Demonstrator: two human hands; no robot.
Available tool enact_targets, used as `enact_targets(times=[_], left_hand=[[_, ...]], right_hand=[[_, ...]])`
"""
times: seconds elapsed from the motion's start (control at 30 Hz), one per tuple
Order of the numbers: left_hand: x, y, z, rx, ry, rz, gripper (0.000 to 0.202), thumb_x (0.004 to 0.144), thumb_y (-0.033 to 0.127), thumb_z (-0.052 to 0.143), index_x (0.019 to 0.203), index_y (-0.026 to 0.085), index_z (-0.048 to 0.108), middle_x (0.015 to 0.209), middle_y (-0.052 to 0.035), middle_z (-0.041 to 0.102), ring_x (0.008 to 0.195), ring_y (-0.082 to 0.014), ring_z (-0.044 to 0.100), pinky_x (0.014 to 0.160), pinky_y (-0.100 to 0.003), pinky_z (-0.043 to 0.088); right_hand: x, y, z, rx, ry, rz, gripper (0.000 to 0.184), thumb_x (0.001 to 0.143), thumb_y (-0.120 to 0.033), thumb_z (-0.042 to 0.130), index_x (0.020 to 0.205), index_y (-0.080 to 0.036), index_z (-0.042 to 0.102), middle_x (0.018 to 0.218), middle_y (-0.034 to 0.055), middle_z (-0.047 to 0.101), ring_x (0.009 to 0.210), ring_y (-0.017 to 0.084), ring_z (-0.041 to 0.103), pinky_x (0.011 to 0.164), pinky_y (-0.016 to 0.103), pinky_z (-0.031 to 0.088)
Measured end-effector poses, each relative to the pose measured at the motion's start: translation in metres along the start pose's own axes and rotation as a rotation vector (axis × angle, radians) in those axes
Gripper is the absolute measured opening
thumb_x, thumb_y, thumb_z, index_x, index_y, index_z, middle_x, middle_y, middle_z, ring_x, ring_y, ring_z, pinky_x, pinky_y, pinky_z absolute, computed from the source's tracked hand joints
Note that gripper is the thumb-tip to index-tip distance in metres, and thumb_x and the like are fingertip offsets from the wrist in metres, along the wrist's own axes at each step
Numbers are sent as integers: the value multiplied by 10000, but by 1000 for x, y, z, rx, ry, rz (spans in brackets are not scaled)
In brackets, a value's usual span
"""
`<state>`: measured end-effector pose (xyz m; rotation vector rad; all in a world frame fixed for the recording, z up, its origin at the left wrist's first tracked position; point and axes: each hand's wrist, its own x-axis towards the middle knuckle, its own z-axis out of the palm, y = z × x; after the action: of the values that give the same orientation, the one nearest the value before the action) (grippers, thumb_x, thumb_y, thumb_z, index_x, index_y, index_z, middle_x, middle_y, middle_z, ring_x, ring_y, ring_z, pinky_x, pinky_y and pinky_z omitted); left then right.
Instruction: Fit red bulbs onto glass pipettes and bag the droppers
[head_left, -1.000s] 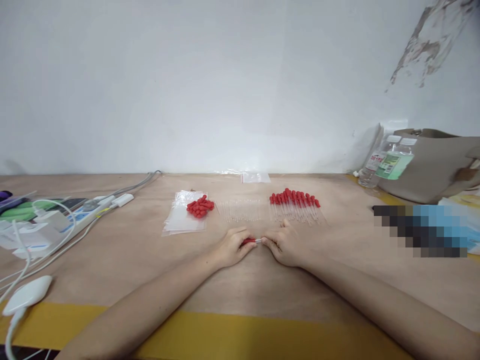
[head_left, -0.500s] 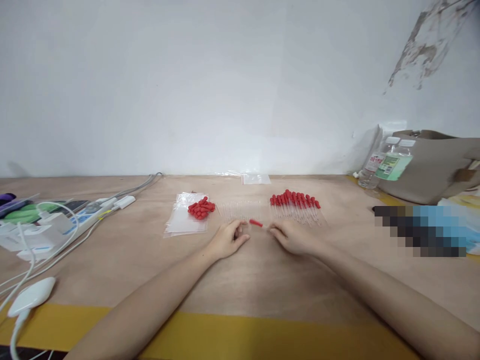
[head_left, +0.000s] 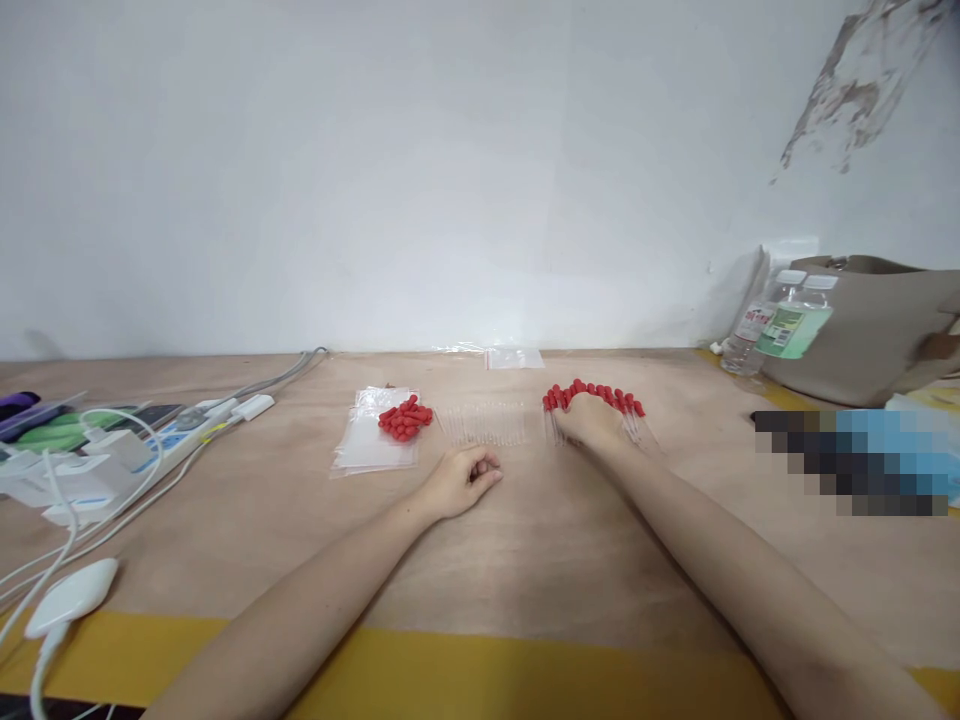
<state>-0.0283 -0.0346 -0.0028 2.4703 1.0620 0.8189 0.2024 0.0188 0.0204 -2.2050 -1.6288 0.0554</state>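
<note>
My left hand (head_left: 463,482) rests on the table with its fingers loosely curled, the thumb apart, and nothing visible in it. Just beyond it lies a row of thin clear tubes (head_left: 491,424). To the left of that row, a pile of red rubber bulbs (head_left: 405,418) sits on clear plastic bags (head_left: 367,450). My right hand (head_left: 589,418) reaches over a row of red-topped droppers (head_left: 626,402), clear tubes with red bulbs on their far ends. Its fingers are bent down and closed at the row's left part; what they pinch is hidden behind the hand.
Left stands a white power strip (head_left: 176,448) with chargers and cables; a white plug-like piece (head_left: 75,597) lies nearer. At right are plastic bottles (head_left: 795,320), a grey-brown bag (head_left: 885,330) and a pixelated area. A small clear bag (head_left: 515,359) lies by the wall.
My right hand has moved right and away from me, from in front of the tubes to over the droppers. The red-ended dropper between my hands no longer shows there. My left hand stays nearly still.
</note>
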Motion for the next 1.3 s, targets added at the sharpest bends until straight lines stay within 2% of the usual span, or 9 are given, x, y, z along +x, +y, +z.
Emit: enact_targets(times=[0.2, 0.43, 0.5, 0.67, 0.8, 0.9, 1.0, 1.13, 1.3], left_hand=[[1, 1, -1, -1, 0, -1, 134, 764, 255, 508, 819, 158, 583, 642, 18, 479, 567, -86, 437, 535, -195, 354], [1, -1, 0, 51, 11, 8, 121, 775, 249, 496, 812, 165, 575, 658, 11, 496, 569, -92, 459, 534, -197, 366], [1, -6, -3, 137, 64, 2, 117, 785, 245, 481, 798, 168, 568, 685, -3, 518, 601, -107, 480, 566, -215, 380], [4, -26, -31, 597, 353, -73, 149, 796, 215, 441, 765, 165, 577, 812, -72, 539, 816, -209, 473, 741, -333, 359], [4, -44, -53, 814, 452, -197, 187, 784, 238, 451, 880, 182, 601, 899, -104, 526, 881, -267, 434, 726, -378, 329], [4, -52, -59, 887, 437, -219, 243, 780, 275, 459, 969, 199, 591, 963, -118, 510, 916, -291, 412, 724, -397, 311], [4, -56, -59, 919, 380, -216, 225, 780, 271, 456, 933, 211, 609, 964, -116, 508, 912, -289, 409, 723, -400, 305], [6, -57, -58, 916, 341, -197, 192, 780, 240, 450, 842, 211, 629, 933, -109, 518, 907, -283, 409, 731, -400, 302], [5, -56, -56, 912, 368, -169, 185, 796, 245, 436, 870, 199, 599, 915, -105, 533, 888, -273, 430, 729, -390, 308]], right_hand=[[-4, -4, 4, -60, 12, -51, 399, 759, -468, 372, 841, -168, 621, 830, 117, 621, 810, 256, 577, 656, 350, 402], [-17, -29, 4, -116, -107, -137, 308, 746, -350, 442, 918, -152, 603, 910, 130, 615, 858, 252, 576, 676, 340, 413], [-16, -34, 4, -122, -126, -128, 290, 743, -309, 452, 921, -137, 604, 913, 142, 615, 846, 250, 583, 671, 338, 416], [-14, -42, 8, -135, -160, -109, 260, 741, -237, 454, 900, -105, 612, 912, 174, 614, 827, 252, 594, 670, 335, 417], [-17, -42, 11, -128, -138, -106, 284, 755, -232, 436, 950, -88, 582, 913, 183, 613, 835, 255, 592, 663, 330, 420], [-19, -38, 9, -118, -100, -105, 351, 774, -284, 422, 1043, -80, 514, 942, 187, 601, 869, 261, 580, 680, 338, 416], [-18, -30, 4, -106, -79, -94, 398, 756, -367, 455, 1051, -101, 486, 942, 172, 597, 883, 267, 571, 687, 346, 415], [-14, -22, -1, -82, -73, -54, 353, 727, -402, 483, 981, -159, 520, 917, 126, 604, 878, 259, 568, 678, 349, 414], [-14, -21, 3, -79, -92, -79, 287, 730, -371, 486, 910, -171, 583, 923, 116, 609, 888, 246, 568, 691, 340, 409]])
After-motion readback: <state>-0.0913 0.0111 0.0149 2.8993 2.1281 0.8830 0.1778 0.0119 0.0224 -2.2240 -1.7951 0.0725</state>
